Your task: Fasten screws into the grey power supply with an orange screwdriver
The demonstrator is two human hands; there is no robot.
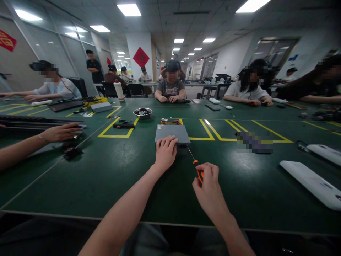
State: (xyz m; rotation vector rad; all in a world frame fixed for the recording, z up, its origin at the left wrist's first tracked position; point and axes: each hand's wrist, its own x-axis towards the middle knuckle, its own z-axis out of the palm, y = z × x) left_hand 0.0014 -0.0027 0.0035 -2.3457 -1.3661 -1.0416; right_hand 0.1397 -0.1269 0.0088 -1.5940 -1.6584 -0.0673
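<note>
A grey metal computer power supply [172, 130] sits on the green table in front of me, its bundle of coloured wires [170, 122] at the far side. Across its near top edge lies my left hand [166, 151], fingers stretched flat over the top face. My right hand [209, 183] grips a screwdriver [196, 163] with an orange and black handle. The thin shaft points up and left, its tip at the power supply's near right corner. Whether the tip sits in a screw is too small to tell.
Beyond the power supply stands a metal bowl [142, 113] of small parts. Black tools [123, 125] lie inside a yellow taped outline. On the right are a dark blurred object [254, 142] and white devices [310, 183]. A co-worker's hand [62, 132] reaches in from the left.
</note>
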